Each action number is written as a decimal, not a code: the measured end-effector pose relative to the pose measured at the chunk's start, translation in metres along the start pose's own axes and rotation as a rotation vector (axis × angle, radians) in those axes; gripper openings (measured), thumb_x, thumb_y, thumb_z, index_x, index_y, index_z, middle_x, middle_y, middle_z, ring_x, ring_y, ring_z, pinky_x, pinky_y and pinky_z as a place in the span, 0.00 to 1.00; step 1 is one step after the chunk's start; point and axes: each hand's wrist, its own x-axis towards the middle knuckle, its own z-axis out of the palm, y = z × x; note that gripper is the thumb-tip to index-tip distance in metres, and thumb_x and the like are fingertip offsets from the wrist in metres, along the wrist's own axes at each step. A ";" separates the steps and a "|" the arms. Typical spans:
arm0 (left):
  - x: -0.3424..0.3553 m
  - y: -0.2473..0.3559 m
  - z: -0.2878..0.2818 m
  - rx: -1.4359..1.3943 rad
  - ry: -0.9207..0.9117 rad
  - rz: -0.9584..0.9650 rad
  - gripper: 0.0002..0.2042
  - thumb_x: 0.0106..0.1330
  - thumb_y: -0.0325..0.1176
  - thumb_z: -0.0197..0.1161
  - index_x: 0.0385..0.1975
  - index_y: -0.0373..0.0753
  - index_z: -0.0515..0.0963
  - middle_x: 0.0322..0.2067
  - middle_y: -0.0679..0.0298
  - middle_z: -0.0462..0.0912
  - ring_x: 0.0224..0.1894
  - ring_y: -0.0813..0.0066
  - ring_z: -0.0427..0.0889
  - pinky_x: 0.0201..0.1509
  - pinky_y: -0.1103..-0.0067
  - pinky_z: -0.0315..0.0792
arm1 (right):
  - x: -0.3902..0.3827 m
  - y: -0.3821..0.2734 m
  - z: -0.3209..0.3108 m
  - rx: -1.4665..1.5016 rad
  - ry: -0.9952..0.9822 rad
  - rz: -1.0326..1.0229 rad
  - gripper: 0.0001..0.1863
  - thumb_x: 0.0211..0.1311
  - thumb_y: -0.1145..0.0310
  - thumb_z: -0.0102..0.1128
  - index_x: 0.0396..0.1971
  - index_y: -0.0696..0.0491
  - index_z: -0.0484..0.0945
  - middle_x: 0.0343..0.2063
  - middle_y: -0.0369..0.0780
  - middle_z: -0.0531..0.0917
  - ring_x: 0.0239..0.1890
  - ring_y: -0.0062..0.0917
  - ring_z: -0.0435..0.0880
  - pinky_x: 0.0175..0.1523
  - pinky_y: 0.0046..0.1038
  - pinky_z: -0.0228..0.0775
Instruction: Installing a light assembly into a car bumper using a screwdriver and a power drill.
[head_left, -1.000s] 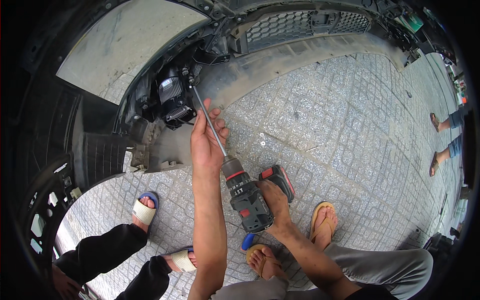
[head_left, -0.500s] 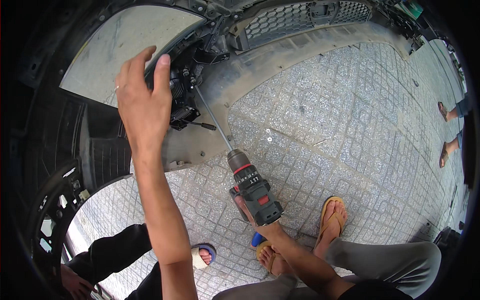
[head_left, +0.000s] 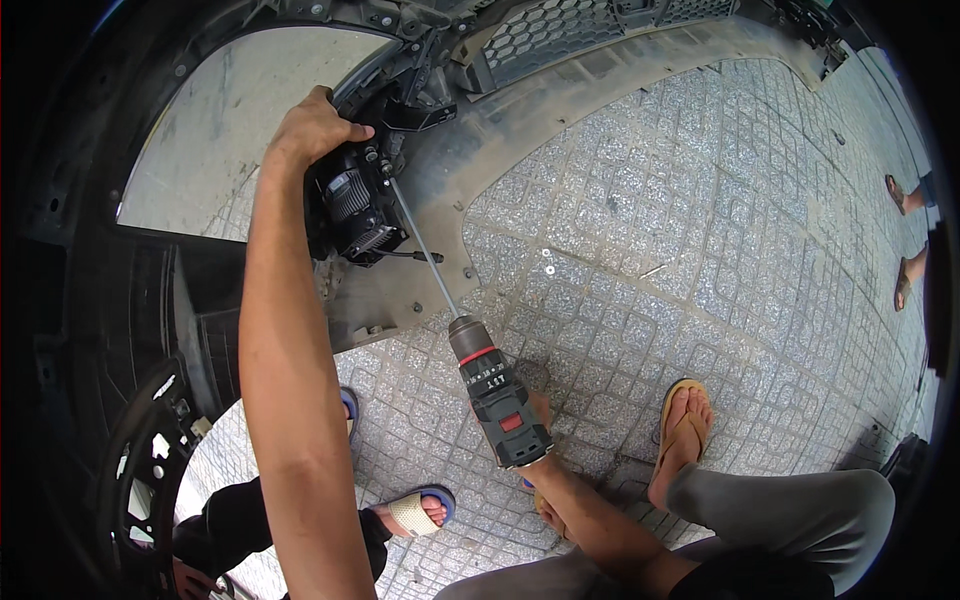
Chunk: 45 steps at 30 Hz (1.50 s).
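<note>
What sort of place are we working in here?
Likely an outdoor vehicle-repair spot, perhaps a paved yard or roadside: patterned paving underfoot, what looks like a car bumper with a honeycomb grille, and a power drill.

Drill [head_left: 497,398], dark grey-black, red band, in right fingers [head_left: 541,408], angled up-left. Long steel bit [head_left: 425,243] ahead of them, tip at black finned unit [head_left: 352,200], just below left fingers [head_left: 358,132].
</note>
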 end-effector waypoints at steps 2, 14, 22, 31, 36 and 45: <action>-0.001 0.000 -0.002 0.008 -0.011 0.019 0.44 0.43 0.45 0.81 0.57 0.22 0.68 0.47 0.41 0.83 0.51 0.50 0.83 0.59 0.69 0.74 | 0.003 0.001 0.000 -0.100 -0.005 -0.044 0.10 0.55 0.76 0.64 0.38 0.55 0.80 0.29 0.36 0.83 0.30 0.23 0.83 0.35 0.27 0.75; -0.004 -0.002 0.002 -0.013 0.018 0.076 0.45 0.38 0.39 0.83 0.57 0.24 0.68 0.45 0.40 0.83 0.50 0.49 0.84 0.59 0.67 0.74 | 0.000 0.017 0.003 -0.324 -0.024 -0.061 0.09 0.56 0.76 0.65 0.38 0.54 0.80 0.28 0.35 0.83 0.29 0.20 0.82 0.34 0.25 0.75; -0.001 -0.006 0.002 -0.013 0.018 0.068 0.45 0.37 0.38 0.83 0.57 0.24 0.68 0.45 0.40 0.83 0.51 0.48 0.83 0.60 0.67 0.74 | -0.002 0.030 -0.002 -0.369 -0.045 -0.143 0.09 0.57 0.75 0.65 0.38 0.54 0.79 0.28 0.34 0.82 0.29 0.20 0.81 0.34 0.24 0.75; -0.001 -0.006 0.003 0.001 0.020 0.078 0.44 0.38 0.38 0.82 0.57 0.24 0.69 0.45 0.40 0.83 0.51 0.48 0.83 0.60 0.67 0.73 | -0.002 0.028 0.005 0.237 0.000 0.093 0.11 0.57 0.74 0.66 0.41 0.55 0.80 0.30 0.34 0.83 0.31 0.17 0.81 0.36 0.23 0.75; -0.002 -0.006 0.004 0.003 0.023 0.080 0.44 0.38 0.38 0.82 0.57 0.24 0.69 0.46 0.40 0.83 0.51 0.48 0.83 0.60 0.67 0.74 | -0.003 0.027 -0.009 0.459 -0.055 0.518 0.12 0.60 0.72 0.65 0.44 0.56 0.79 0.31 0.34 0.84 0.32 0.17 0.81 0.37 0.23 0.75; -0.001 -0.007 0.002 0.006 0.026 0.098 0.45 0.38 0.39 0.82 0.57 0.24 0.68 0.46 0.40 0.83 0.51 0.48 0.83 0.60 0.67 0.74 | 0.004 0.018 -0.010 0.058 -0.076 0.058 0.14 0.61 0.69 0.65 0.46 0.56 0.79 0.32 0.35 0.85 0.32 0.17 0.81 0.38 0.22 0.75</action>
